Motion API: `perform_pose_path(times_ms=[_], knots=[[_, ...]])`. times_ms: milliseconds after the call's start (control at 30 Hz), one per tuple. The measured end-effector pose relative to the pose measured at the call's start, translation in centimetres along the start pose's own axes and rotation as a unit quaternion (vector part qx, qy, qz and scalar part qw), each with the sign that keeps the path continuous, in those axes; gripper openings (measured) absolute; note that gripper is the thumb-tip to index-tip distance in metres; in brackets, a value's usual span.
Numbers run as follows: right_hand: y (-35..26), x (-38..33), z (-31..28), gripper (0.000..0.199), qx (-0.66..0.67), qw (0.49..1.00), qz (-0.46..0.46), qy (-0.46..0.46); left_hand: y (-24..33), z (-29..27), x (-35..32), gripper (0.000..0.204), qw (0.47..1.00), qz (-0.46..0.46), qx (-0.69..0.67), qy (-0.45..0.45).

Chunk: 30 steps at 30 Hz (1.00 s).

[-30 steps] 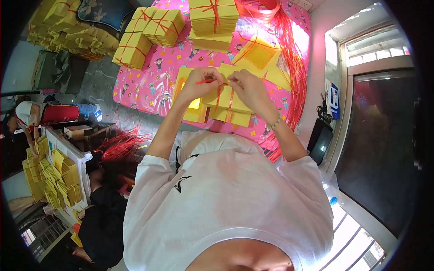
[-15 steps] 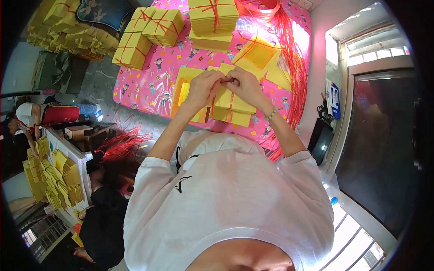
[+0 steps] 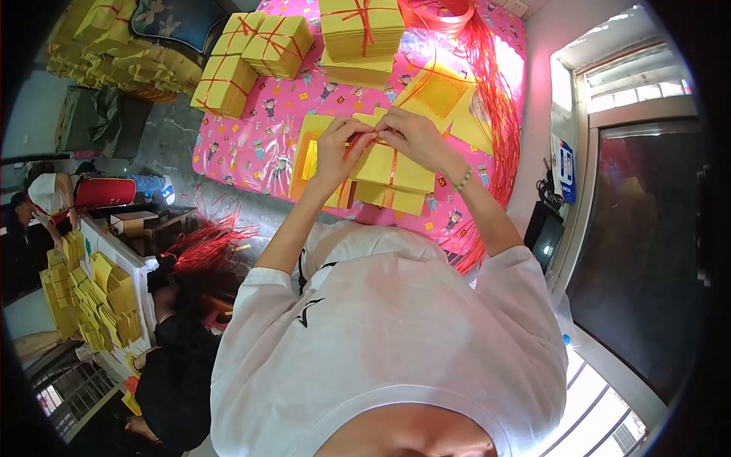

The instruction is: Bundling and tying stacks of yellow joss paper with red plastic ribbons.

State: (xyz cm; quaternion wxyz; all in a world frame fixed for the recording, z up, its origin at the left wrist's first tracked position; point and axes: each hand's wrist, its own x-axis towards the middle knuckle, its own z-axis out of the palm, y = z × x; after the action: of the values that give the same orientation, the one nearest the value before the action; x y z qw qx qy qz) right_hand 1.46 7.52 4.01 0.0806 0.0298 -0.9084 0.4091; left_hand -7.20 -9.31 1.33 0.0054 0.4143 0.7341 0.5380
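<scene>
A stack of yellow paper sheets (image 3: pixel 407 174) lies in front of me on the pink table, with a red plastic strap (image 3: pixel 393 169) running down over it. My left hand (image 3: pixel 340 154) is closed on the red strap at the stack's top left, and a length of it crosses the fingers. Close beside it my right hand (image 3: pixel 413 139) pinches the strap too, its fingertips meeting the left ones. The exact crossing of the strap between the fingertips is hidden. Left of the stack lie more yellow sheets with a shiny gold patch (image 3: pixel 309 158), partly under my left wrist.
Tied yellow paper bundles (image 3: pixel 225 85) stand at the table's far left, with a taller stack (image 3: pixel 364 30) at the back. Loose red straps (image 3: pixel 499 129) trail down the right side of the pink tablecloth (image 3: pixel 251 148). People sit at another table (image 3: pixel 137 263) on the left.
My hands have drawn slightly apart at the fingertips, and my right hand has shifted a little right. A red strap length now shows across my left hand.
</scene>
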Motion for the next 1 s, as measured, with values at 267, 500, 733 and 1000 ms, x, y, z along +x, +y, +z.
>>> perform_pose_path(times_ms=[267, 500, 733, 1000], knots=[[-0.1, -0.4, 0.8, 0.012, -0.062, 0.996, 0.036, 0.046, 0.3, -1.2, -0.7, 0.009, 0.997, -0.05, 0.055, -0.029], [-0.1, -0.3, 0.9, 0.012, -0.048, 0.995, 0.056, 0.06, -2.0, -1.9, -2.4, 0.007, 0.979, -0.194, -0.033, -0.051], [0.3, -0.2, 1.1, 0.01, -0.027, 0.992, 0.077, 0.092, -2.6, -1.6, -2.9, 0.008, 0.975, -0.209, -0.064, -0.042], [-0.7, -3.2, -1.1, 0.007, 0.093, 0.979, 0.089, 0.155, -4.0, -1.7, -5.2, 0.038, 0.916, -0.249, -0.316, -0.011]])
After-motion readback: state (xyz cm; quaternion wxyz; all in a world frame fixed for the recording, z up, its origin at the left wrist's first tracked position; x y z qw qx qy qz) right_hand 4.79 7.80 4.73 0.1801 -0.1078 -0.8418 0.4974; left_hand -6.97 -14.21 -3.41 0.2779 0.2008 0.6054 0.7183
